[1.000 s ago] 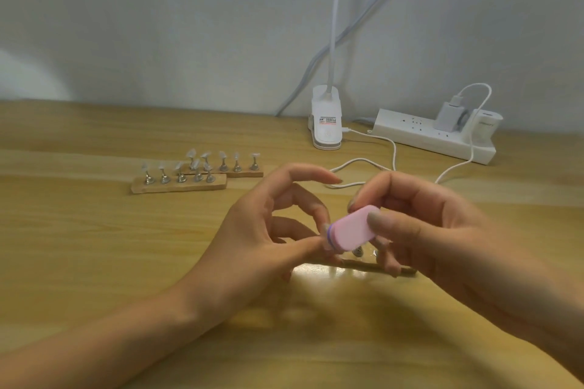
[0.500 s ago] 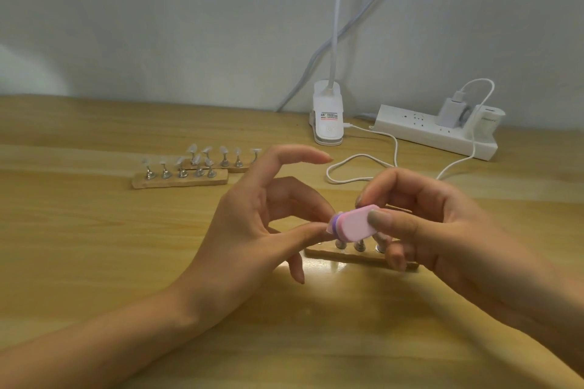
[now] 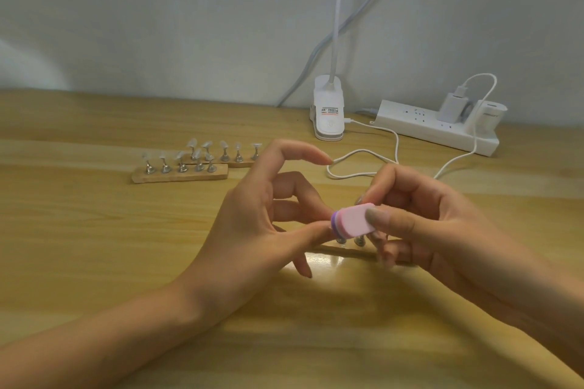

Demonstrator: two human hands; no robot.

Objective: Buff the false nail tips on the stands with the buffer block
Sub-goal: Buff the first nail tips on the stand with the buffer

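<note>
Wooden table (image 3: 94,246), white wall (image 3: 158,25); right fingers (image 3: 390,222) tight on pink buffer block (image 3: 354,219), left fingers (image 3: 303,235): grip unclear.

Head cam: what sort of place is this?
Probably a home or small-studio nail-work station. A wooden desk against a plain wall carries nail-tip stands, a clip-on lamp and a power strip with a charger plugged in; the right hand holds a buffer block.

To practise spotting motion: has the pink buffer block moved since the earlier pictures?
No: the buffer block stays just above the near stand, gripped by the right hand.
</note>
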